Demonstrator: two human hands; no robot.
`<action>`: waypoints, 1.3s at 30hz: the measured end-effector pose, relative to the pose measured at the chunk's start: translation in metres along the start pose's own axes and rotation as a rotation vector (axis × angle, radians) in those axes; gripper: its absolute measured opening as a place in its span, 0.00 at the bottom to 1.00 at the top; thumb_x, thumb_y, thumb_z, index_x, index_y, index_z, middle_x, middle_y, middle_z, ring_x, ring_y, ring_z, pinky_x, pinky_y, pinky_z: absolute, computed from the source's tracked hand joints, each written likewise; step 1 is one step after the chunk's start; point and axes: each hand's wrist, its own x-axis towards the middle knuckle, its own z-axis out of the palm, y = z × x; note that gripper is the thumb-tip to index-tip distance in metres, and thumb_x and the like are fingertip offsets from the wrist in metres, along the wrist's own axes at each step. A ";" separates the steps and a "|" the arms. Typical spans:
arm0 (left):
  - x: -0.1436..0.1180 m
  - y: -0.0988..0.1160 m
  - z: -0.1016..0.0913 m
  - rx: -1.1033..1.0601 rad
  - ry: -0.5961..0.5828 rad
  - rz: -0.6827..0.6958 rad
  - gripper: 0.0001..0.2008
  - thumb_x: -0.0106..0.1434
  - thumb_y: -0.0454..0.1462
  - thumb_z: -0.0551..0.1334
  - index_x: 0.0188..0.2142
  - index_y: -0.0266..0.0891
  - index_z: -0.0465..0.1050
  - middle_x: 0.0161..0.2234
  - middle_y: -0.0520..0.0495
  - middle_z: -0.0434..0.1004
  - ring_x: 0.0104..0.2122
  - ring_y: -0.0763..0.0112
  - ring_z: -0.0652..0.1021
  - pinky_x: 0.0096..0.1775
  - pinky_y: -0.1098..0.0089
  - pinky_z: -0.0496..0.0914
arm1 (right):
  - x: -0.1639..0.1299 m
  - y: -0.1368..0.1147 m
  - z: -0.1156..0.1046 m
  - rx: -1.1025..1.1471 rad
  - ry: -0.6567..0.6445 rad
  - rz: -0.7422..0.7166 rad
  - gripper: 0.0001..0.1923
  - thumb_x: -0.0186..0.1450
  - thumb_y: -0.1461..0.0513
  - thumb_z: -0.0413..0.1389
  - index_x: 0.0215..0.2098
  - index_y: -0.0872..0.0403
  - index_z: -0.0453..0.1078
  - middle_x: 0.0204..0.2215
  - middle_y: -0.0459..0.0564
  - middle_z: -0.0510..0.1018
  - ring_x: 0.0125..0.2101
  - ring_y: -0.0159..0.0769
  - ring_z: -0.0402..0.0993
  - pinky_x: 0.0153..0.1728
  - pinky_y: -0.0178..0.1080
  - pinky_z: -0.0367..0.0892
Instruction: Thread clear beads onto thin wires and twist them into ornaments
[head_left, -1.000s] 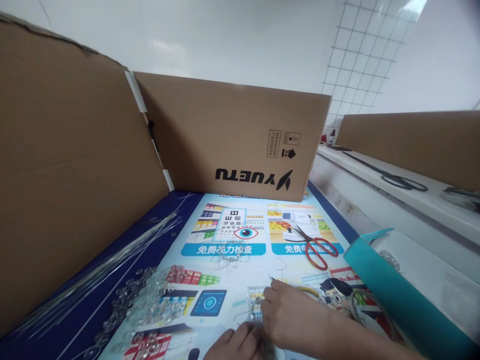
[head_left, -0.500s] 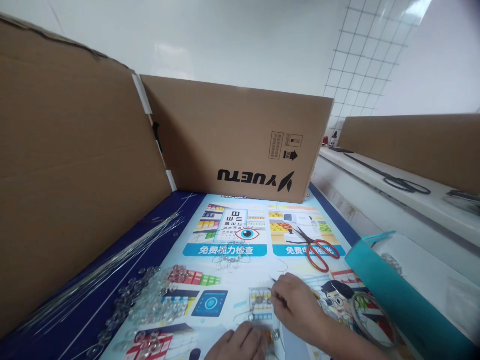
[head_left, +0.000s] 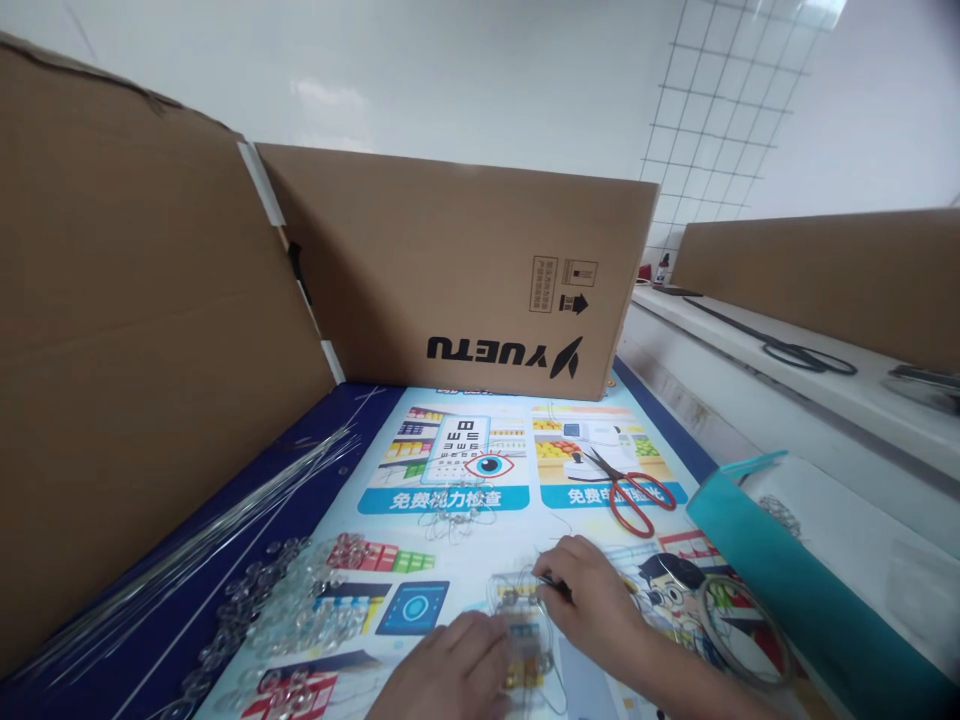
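Observation:
My right hand (head_left: 592,600) is closed round a slim dark tool (head_left: 553,582); its kind is hard to make out. Just left of it, my left hand (head_left: 450,665) lies low, its fingers bent together and the tips hidden, so what they grip does not show. Between both hands is a blurred wire with clear beads (head_left: 546,660). Piles of clear beads (head_left: 292,615) lie to the left of my hands. Further off rests a beaded wire piece (head_left: 456,512) with loops. Beyond my right hand, red-handled scissors (head_left: 630,495) lie with their blades slightly apart.
Thin wires (head_left: 225,530) lie along the left side. Cardboard panels (head_left: 450,260) stand at the left and back. A teal box (head_left: 810,590) with a small wire tangle is at the right, near a wire coil (head_left: 742,630). A printed sheet (head_left: 480,560) covers the table.
My left hand has shifted left and slightly up, away from my right hand. The right hand keeps the dark tool, which has turned and points more leftward. The view has moved slightly.

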 end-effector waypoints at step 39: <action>-0.007 -0.016 0.002 0.230 0.032 -0.101 0.20 0.59 0.42 0.59 0.50 0.39 0.68 0.48 0.44 0.74 0.47 0.56 0.74 0.42 0.59 0.73 | -0.014 0.002 -0.018 0.025 -0.127 -0.285 0.22 0.48 0.63 0.55 0.42 0.51 0.67 0.38 0.49 0.67 0.40 0.40 0.61 0.44 0.44 0.52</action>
